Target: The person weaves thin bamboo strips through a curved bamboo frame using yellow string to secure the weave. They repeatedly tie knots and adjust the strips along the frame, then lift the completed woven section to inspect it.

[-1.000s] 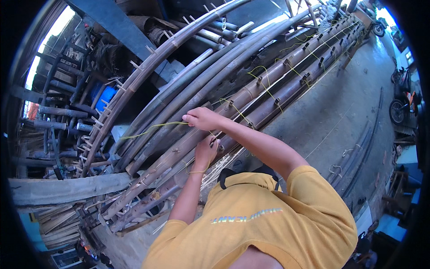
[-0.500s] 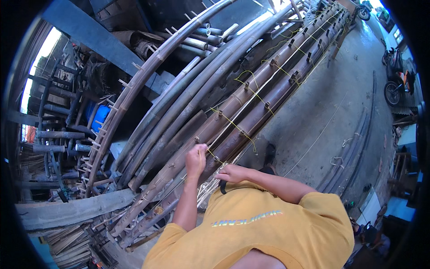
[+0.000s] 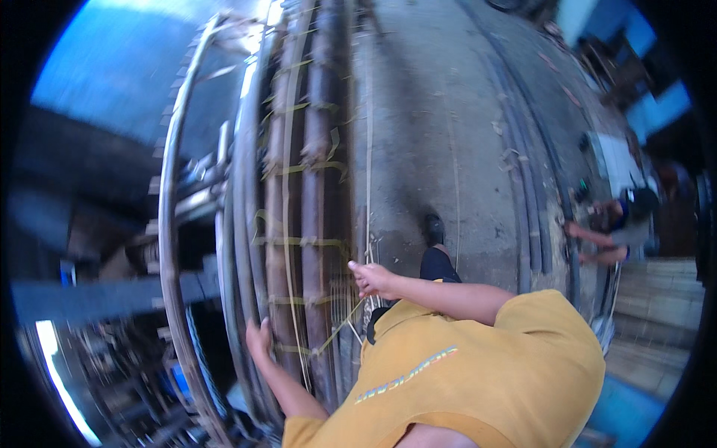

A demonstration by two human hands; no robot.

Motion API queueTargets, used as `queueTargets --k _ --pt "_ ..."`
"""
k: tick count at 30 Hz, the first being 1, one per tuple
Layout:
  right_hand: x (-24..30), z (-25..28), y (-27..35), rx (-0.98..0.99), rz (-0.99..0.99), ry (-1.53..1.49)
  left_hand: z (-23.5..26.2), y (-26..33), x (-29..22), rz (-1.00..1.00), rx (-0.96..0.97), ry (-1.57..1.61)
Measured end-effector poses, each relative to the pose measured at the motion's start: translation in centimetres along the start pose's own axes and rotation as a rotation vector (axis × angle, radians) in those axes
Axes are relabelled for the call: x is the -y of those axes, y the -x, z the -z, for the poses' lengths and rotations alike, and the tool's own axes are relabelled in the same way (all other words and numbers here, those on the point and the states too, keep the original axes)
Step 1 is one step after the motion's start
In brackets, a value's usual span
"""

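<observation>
Grey floor (image 3: 411, 127) ran along the right side of some long poles, and fast blur made much of the room smeary. Close to the body, the right hand (image 3: 372, 281) was curled with one finger or thumb poking out, near the top of a slanting yellow cord (image 3: 341, 326). I could not tell if it was pinching the cord. The left hand (image 3: 258, 343) was just beside the left brown pole (image 3: 276, 261), fingers partly bent, and the blur hid whether it gripped anything. The yellow cord went across to the right brown pole (image 3: 314, 272), then slanted up toward the right hand.

To do this bit well, I think the cord needed a smooth, even pull, with no loose part and no twist. It seemed best for one hand to keep the poles still. A hard yank could have pushed the pale strip (image 3: 286, 194) out of line. Farther up, more yellow bands crossed both poles, a good guide for even gaps.

To the left were grey poles (image 3: 240, 246) and a bent pole with pegs (image 3: 170, 246). On the right, dark poles (image 3: 520, 194) lay near another person (image 3: 600, 237).
</observation>
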State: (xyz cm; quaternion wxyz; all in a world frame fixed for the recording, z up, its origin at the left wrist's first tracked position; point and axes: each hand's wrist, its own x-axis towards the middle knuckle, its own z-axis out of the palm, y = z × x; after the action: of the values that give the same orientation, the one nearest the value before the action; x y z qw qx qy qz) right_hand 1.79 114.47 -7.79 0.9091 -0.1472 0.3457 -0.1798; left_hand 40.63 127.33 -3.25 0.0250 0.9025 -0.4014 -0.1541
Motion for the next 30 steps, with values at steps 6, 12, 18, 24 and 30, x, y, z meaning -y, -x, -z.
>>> queueTargets --k 6,12,18,24,30 --pt "5.8 20.6 -2.6 -0.365 0.022 0.071 3.3 0.3 -24.8 -0.301 -0.507 0.334" --pt "8.2 43.9 -4.0 -0.862 -0.007 0.881 -11.1 1.1 -48.0 -0.574 0.148 0.423" --pt "11.6 65.8 -8.9 -1.158 -0.222 0.730 -34.0 1.2 -45.7 -0.537 0.828 -0.114" --pt "5.3 86.3 -21.2 -1.262 -0.340 0.682 -45.5 0.8 -49.4 -0.425 0.657 -0.290" --pt "1.2 92.3 -26.7 -1.462 -0.385 0.863 -48.8 -2.1 -48.6 -0.529 0.553 -0.427"
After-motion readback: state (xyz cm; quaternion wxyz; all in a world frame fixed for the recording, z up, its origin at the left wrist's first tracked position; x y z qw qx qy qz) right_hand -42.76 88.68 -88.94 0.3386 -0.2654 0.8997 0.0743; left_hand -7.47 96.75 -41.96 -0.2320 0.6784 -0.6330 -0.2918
